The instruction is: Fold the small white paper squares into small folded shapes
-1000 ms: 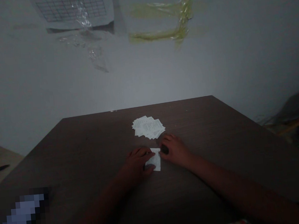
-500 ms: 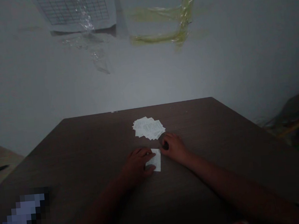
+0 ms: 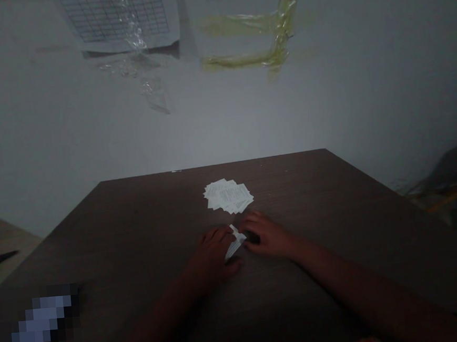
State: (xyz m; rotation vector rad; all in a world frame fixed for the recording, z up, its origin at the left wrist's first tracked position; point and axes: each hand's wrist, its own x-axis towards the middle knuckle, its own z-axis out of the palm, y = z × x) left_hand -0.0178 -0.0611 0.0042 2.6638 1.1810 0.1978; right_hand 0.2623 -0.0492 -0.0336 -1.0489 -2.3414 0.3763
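A small printed paper slip (image 3: 235, 246) lies at an angle on the dark table between my hands, partly hidden under my left fingers. My left hand (image 3: 214, 252) rests over its left part, fingers stretched out and thumb apart near the lower edge. Just right of the slip is my right hand (image 3: 268, 233), its fingers curved and the thumb apart from them. Its fingertips are close to the slip's right corner; whether they touch it I cannot tell. Beyond both hands lies a fanned pile of white printed slips (image 3: 229, 196).
The brown wooden table (image 3: 145, 214) reaches back to a pale wall (image 3: 224, 118), where a gridded sheet (image 3: 117, 16) and yellowish tape (image 3: 243, 60) are stuck. A pixelated, elongated bright patch (image 3: 35, 333) sits at the front left. Dim items lie beyond the table's right edge.
The slip under my left hand has turned from nearly upright to slanted. My right hand has moved slightly down, and its fingers have opened. The pile has stayed in place.
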